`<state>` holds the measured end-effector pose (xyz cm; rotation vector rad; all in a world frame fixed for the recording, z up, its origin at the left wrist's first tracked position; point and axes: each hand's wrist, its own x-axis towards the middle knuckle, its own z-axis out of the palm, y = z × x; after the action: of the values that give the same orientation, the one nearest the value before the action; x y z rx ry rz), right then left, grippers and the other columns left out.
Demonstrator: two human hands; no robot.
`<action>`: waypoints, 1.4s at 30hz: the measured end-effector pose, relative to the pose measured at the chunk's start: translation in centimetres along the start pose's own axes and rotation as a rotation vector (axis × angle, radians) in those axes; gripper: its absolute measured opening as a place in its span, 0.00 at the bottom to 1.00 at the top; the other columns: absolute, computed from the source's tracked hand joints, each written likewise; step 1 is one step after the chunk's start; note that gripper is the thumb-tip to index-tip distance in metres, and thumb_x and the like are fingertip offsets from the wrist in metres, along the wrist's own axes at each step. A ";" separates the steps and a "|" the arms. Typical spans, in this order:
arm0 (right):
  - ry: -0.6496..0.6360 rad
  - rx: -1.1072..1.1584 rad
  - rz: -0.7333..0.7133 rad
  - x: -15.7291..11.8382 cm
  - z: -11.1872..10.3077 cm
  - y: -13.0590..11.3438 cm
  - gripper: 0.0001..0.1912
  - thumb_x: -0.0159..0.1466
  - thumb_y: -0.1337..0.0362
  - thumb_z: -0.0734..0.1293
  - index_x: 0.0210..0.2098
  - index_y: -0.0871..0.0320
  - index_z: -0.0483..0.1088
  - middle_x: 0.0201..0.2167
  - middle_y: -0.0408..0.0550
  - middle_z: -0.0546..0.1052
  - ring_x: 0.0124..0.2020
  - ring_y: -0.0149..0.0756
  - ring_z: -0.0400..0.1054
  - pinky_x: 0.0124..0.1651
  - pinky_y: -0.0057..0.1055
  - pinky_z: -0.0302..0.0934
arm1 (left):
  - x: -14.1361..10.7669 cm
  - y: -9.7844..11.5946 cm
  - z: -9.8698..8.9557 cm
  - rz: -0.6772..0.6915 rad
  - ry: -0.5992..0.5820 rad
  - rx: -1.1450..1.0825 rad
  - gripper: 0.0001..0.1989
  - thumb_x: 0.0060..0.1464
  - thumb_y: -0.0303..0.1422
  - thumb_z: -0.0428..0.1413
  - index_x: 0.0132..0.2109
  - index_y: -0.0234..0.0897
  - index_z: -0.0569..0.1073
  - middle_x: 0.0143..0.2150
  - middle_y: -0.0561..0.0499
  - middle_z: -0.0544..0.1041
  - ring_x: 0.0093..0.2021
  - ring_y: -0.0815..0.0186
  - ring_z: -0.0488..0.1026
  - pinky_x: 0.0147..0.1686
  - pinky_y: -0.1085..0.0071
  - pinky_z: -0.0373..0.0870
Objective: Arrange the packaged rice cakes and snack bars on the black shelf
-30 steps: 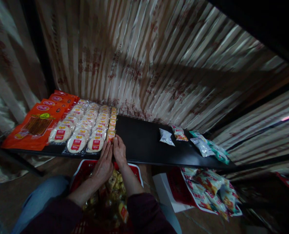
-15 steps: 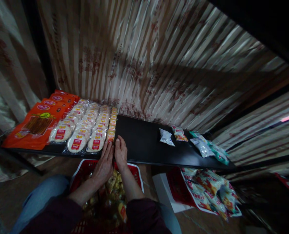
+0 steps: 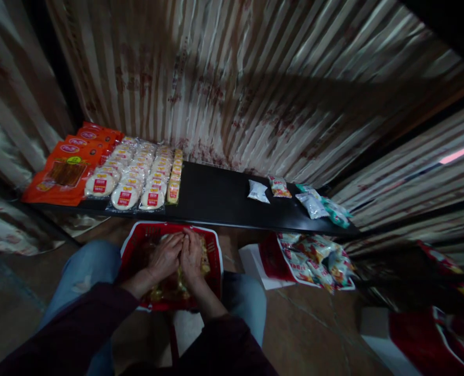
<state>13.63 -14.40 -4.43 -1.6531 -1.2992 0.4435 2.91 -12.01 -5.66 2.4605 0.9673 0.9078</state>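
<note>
My left hand (image 3: 166,257) and my right hand (image 3: 191,254) are side by side over a red basket (image 3: 213,250) with a white rim. Their fingers are bent and pressed together at the tips; whatever lies between them is hidden. Yellow-wrapped snacks (image 3: 205,261) lie in the basket around and under the hands. Beyond it, a black shelf (image 3: 216,201) bears a narrow column of yellow packets (image 3: 174,183). Left of that column are overlapping rows of round white crackers (image 3: 125,196) in clear wrap, then orange bags (image 3: 65,169) at the far left.
Small white (image 3: 258,191), red-and-white (image 3: 279,187) and green (image 3: 335,212) packets lie on the shelf's right part. Below them stands a second red basket (image 3: 273,258) with larger snack bags. Another red container (image 3: 415,334) is at the lower right. A pleated curtain (image 3: 224,89) hangs behind.
Both hands have come back from the yellow column at the shelf's front edge and down over the basket. The view has shifted, so the shelf appears higher and more of the floor shows.
</note>
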 end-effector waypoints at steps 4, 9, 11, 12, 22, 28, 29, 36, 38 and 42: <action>-0.214 -0.110 0.213 -3.3 0.1 3.0 0.13 0.56 0.69 0.62 0.39 0.56 0.74 0.40 0.52 0.77 0.46 0.43 0.69 0.55 0.41 0.59 | -3.2 -0.9 1.1 -0.338 -0.100 0.025 0.22 0.49 0.26 0.49 0.52 0.32 0.70 0.59 0.37 0.67 0.65 0.52 0.54 0.61 0.49 0.54; -0.256 -0.048 0.239 -5.4 0.3 3.7 0.12 0.53 0.71 0.64 0.34 0.54 0.75 0.38 0.49 0.79 0.46 0.43 0.70 0.55 0.40 0.60 | -6.5 -2.1 0.7 -0.739 -0.234 -0.073 0.16 0.49 0.34 0.52 0.46 0.34 0.70 0.55 0.36 0.70 0.61 0.49 0.61 0.59 0.50 0.55; -0.274 -0.007 0.248 -5.9 0.4 3.4 0.13 0.52 0.71 0.64 0.34 0.53 0.76 0.38 0.48 0.79 0.45 0.42 0.72 0.54 0.39 0.61 | -7.4 -2.1 0.3 -0.750 -0.237 -0.120 0.17 0.47 0.31 0.53 0.46 0.35 0.70 0.55 0.38 0.70 0.59 0.53 0.64 0.58 0.56 0.57; -0.284 0.016 0.256 -6.2 0.5 3.3 0.13 0.52 0.71 0.64 0.34 0.53 0.76 0.37 0.47 0.80 0.44 0.41 0.72 0.54 0.38 0.62 | -7.7 -2.0 0.2 -0.757 -0.228 -0.145 0.19 0.46 0.30 0.54 0.47 0.34 0.69 0.55 0.38 0.70 0.59 0.54 0.64 0.58 0.59 0.57; -0.309 0.184 0.315 -6.8 0.6 3.0 0.17 0.55 0.70 0.60 0.40 0.54 0.75 0.38 0.43 0.80 0.41 0.36 0.74 0.51 0.37 0.65 | -8.4 -0.8 1.0 -0.842 -0.029 -0.531 0.26 0.47 0.29 0.53 0.56 0.34 0.65 0.56 0.42 0.70 0.52 0.60 0.70 0.53 0.62 0.66; -0.323 0.270 0.324 -6.9 1.3 3.3 0.17 0.53 0.70 0.62 0.38 0.53 0.76 0.39 0.42 0.80 0.44 0.36 0.73 0.54 0.38 0.63 | -8.8 -0.6 1.2 -0.937 -0.026 -0.749 0.25 0.41 0.31 0.59 0.50 0.33 0.71 0.52 0.42 0.74 0.51 0.57 0.71 0.53 0.61 0.66; -0.328 0.291 0.325 -7.0 1.5 3.3 0.17 0.53 0.70 0.62 0.39 0.53 0.76 0.39 0.42 0.80 0.44 0.36 0.73 0.54 0.38 0.63 | -8.8 -0.6 1.2 -0.950 -0.026 -0.780 0.25 0.39 0.31 0.60 0.48 0.33 0.72 0.51 0.42 0.75 0.52 0.56 0.71 0.54 0.61 0.65; -0.354 0.415 0.329 -7.7 2.1 3.5 0.21 0.54 0.69 0.60 0.46 0.56 0.73 0.45 0.45 0.78 0.47 0.34 0.72 0.50 0.35 0.66 | -9.0 -0.5 0.6 -1.127 0.037 -1.036 0.27 0.37 0.30 0.61 0.49 0.34 0.71 0.40 0.47 0.79 0.42 0.58 0.76 0.41 0.65 0.72; -0.342 0.429 0.333 -7.7 1.8 3.7 0.20 0.53 0.70 0.61 0.45 0.56 0.73 0.44 0.46 0.79 0.47 0.36 0.72 0.52 0.37 0.65 | -8.9 -0.5 0.1 -1.173 0.075 -1.126 0.26 0.41 0.30 0.59 0.51 0.34 0.69 0.37 0.48 0.79 0.36 0.61 0.77 0.35 0.67 0.73; -0.316 0.432 0.337 -7.5 1.4 3.9 0.19 0.54 0.69 0.61 0.44 0.57 0.73 0.46 0.46 0.78 0.50 0.36 0.71 0.55 0.38 0.62 | -8.3 -0.4 -1.3 -1.205 0.160 -1.289 0.26 0.45 0.24 0.52 0.55 0.33 0.65 0.38 0.47 0.78 0.33 0.65 0.77 0.33 0.70 0.73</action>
<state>11.92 -20.43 -10.29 -1.4655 -1.0443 1.1438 -2.79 -17.48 -8.53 0.5463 1.1050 0.7987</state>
